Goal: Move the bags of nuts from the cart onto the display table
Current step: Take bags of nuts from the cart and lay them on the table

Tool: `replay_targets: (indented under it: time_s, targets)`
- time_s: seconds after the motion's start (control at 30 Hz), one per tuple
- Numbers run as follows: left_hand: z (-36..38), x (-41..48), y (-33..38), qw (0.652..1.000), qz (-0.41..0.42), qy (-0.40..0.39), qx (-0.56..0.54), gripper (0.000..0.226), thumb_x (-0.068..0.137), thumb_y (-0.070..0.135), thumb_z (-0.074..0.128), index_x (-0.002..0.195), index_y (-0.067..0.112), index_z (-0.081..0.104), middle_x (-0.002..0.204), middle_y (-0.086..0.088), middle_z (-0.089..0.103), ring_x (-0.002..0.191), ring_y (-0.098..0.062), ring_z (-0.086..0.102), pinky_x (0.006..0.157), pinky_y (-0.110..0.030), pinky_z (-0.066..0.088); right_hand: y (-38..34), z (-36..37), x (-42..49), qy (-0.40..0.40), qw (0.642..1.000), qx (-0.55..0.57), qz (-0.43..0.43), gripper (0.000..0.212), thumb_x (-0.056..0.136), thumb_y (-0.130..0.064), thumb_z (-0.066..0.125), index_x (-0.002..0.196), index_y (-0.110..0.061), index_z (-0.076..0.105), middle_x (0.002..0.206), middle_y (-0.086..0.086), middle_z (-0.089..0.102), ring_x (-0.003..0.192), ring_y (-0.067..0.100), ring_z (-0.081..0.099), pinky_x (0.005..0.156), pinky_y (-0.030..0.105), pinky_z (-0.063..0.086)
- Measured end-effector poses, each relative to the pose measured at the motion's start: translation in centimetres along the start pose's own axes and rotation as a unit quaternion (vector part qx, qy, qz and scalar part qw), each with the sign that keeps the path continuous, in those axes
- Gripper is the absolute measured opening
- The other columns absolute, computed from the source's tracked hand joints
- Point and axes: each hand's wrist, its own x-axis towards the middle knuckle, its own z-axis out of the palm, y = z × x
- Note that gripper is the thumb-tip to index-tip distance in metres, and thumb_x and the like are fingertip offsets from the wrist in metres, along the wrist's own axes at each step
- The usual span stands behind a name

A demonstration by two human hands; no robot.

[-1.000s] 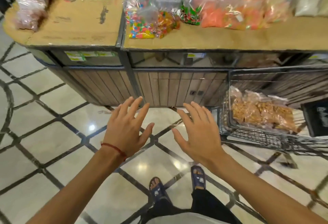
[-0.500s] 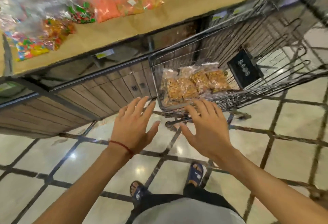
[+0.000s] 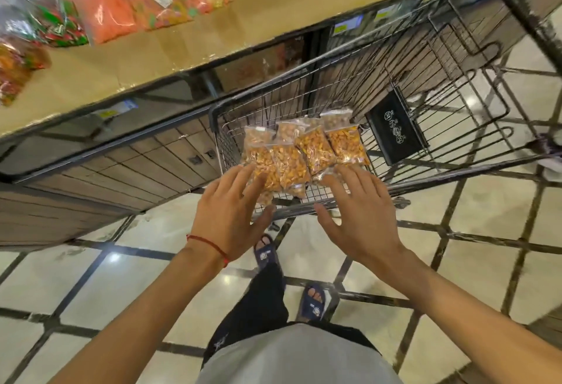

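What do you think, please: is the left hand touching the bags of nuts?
Cannot tell: the head view shows the left hand overlapping the bags of nuts, hiding any gap.

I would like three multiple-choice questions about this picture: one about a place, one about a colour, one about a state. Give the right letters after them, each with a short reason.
1. Where are the nut bags?
A. on the table
B. in the cart
C. on the floor

2. What colour is the wrist string?
A. blue
B. green
C. red

3. How are the left hand and right hand?
A. both open
B. both gripping a bag
C. both on the cart handle

Answers: 1 B, they lie on its wire bottom; 2 C, a red thread circles the left wrist; 3 A, all fingers are straight and spread, curled round nothing.
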Motion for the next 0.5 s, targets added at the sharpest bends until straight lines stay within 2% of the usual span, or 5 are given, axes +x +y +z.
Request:
replay_targets:
  time_s: [0.2, 0.3, 0.5]
  targets:
    - [1.1, 6.9, -3.7, 0.999, 0.014, -0.051, 0.010, 0.069, 0.101, 0.064, 0.026, 0.158, 0.026, 0.036, 0.160, -0.008, 0.045, 0.146, -0.034, 0.042, 0.113, -0.053, 0.044, 0.7, 2.0, 6.0, 0.000, 0.999, 0.018, 0.036, 0.051, 0.101, -0.052, 0.052, 0.135, -0.016, 0.064, 0.141, 0.011, 0.063, 0.139, 0.034, 0.052, 0.112, 0.052, 0.045]
    - [1.5, 10.0, -4.7, 0.997, 0.023, -0.067, 0.015, 0.073, 0.099, 0.065, 0.021, 0.156, 0.025, 0.040, 0.160, -0.009, 0.045, 0.145, -0.034, 0.045, 0.112, -0.052, 0.044, 1.4, 3.4, 8.9, -0.011, 0.999, 0.016, 0.036, 0.051, 0.101, -0.051, 0.052, 0.136, -0.015, 0.065, 0.142, 0.013, 0.064, 0.139, 0.034, 0.053, 0.114, 0.053, 0.045]
    - [4.0, 15.7, -4.5, 0.997, 0.020, -0.077, 0.017, 0.069, 0.099, 0.060, 0.030, 0.148, 0.019, 0.053, 0.150, -0.013, 0.056, 0.137, -0.038, 0.054, 0.105, -0.054, 0.049, 5.2, 7.3, 15.1, -0.099, 0.995, -0.011, -0.005, 0.061, 0.104, -0.060, 0.042, 0.145, -0.017, 0.057, 0.146, 0.010, 0.058, 0.143, 0.031, 0.049, 0.120, 0.051, 0.038]
